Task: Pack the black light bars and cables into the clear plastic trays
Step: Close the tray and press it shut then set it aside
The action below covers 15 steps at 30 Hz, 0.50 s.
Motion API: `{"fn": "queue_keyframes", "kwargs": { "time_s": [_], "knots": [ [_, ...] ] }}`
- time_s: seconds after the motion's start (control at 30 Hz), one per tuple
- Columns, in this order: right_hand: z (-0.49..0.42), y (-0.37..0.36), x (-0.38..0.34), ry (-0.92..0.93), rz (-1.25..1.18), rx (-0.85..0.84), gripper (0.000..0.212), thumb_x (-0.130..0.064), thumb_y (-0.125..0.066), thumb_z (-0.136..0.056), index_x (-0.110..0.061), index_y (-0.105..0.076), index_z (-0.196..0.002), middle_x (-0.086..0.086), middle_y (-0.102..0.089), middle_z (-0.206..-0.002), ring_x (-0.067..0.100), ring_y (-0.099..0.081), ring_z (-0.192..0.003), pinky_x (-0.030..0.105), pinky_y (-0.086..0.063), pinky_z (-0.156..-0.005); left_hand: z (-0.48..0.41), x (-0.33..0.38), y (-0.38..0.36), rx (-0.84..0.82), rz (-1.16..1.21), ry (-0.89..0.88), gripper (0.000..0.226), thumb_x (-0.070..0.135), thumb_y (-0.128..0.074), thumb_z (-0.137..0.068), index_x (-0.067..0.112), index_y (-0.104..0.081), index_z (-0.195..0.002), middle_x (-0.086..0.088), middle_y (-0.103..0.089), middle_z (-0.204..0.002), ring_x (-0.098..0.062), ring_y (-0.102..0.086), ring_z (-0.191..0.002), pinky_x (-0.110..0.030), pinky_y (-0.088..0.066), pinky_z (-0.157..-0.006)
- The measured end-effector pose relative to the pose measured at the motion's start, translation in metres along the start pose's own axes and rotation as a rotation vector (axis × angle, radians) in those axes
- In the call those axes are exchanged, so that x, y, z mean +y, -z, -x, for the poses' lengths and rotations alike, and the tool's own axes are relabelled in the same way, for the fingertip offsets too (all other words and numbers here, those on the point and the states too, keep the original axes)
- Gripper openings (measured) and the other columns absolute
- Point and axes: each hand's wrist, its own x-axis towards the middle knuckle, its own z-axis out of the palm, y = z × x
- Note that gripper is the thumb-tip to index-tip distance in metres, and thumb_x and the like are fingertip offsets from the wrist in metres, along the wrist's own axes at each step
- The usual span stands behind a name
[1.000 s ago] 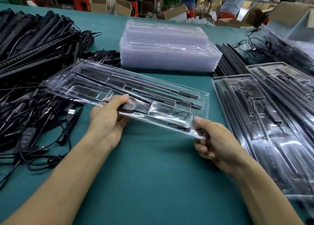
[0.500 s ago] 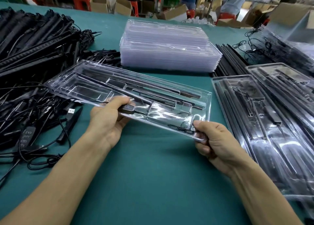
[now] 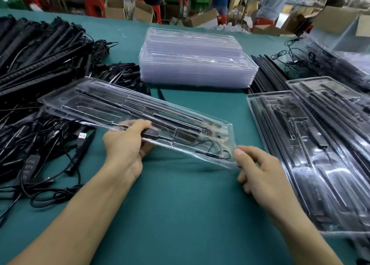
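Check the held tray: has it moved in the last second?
Yes, slightly. The held tray has drawn its far right corner back from the stack of empty trays, toward the person; the gap there is wider.

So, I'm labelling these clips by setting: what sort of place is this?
Probably a factory packing line: a stack of empty clear plastic trays, a heap of black light bars on the green table, and cardboard boxes behind.
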Motion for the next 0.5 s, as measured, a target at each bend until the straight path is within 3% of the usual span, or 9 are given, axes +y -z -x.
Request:
{"fn": "queue_keyframes", "kwargs": {
  "time_s": [0.1,0.2,0.3,0.43,0.5],
  "knots": [
    [0.0027,0.0017,0.0033,-0.059,-0.166,-0.027,0.030,-0.002,-0.057,-0.088,-0.027,-0.070,-0.097,-0.016,-0.067,-0.070,0.000,-0.057,-0.056,0.017,-0.042,-0.050,-0.0004,0.0005,-0.0005,0.002,-0.020,-0.009,0.021,0.001,-0.073,-0.079,0.016,-0.060,-0.073,0.000,-0.069,-0.057,-0.012,-0.069,-0.053,-0.026,-0.054,-0.047],
    [0.0003,0.0070,0.0050,-0.100,-0.321,-0.058,0.040,0.014,-0.058,-0.081,-0.019,-0.072,-0.097,-0.005,-0.069,-0.086,0.006,-0.055,-0.066,0.018,-0.042,-0.050,0.0013,-0.0001,-0.0014,0.002,-0.024,-0.014,0.021,0.000,-0.072,-0.080,0.015,-0.059,-0.072,0.000,-0.068,-0.055,-0.012,-0.068,-0.051,-0.026,-0.054,-0.046],
    [-0.0004,0.0043,0.0045,-0.051,-0.329,-0.069,0.037,0.010,-0.071,-0.075,-0.017,-0.068,-0.100,0.003,-0.072,-0.096,0.012,-0.059,-0.066,0.019,-0.045,-0.053,0.0012,0.0009,-0.0016,0.010,-0.019,-0.008,0.019,0.001,-0.072,-0.080,0.014,-0.060,-0.075,0.000,-0.069,-0.055,-0.011,-0.068,-0.052,-0.024,-0.053,-0.045],
    [-0.0004,-0.0018,0.0048,-0.021,-0.234,-0.055,0.038,-0.016,-0.088,-0.069,-0.026,-0.066,-0.098,-0.002,-0.062,-0.069,0.009,-0.051,-0.058,0.016,-0.039,-0.049,0.0004,0.0013,-0.0005,0.007,-0.011,0.000,0.016,0.002,-0.073,-0.080,0.013,-0.061,-0.078,-0.001,-0.070,-0.057,-0.012,-0.069,-0.053,-0.023,-0.052,-0.045],
    [-0.0018,0.0027,0.0066,-0.036,-0.257,-0.075,0.040,-0.020,-0.086,-0.064,-0.029,-0.068,-0.098,0.000,-0.056,-0.065,0.009,-0.050,-0.061,0.017,-0.039,-0.053,0.0009,0.0009,-0.0005,0.011,-0.008,-0.004,0.016,0.002,-0.073,-0.080,0.013,-0.060,-0.078,-0.001,-0.070,-0.057,-0.012,-0.069,-0.053,-0.023,-0.052,-0.044]
  ]
}}
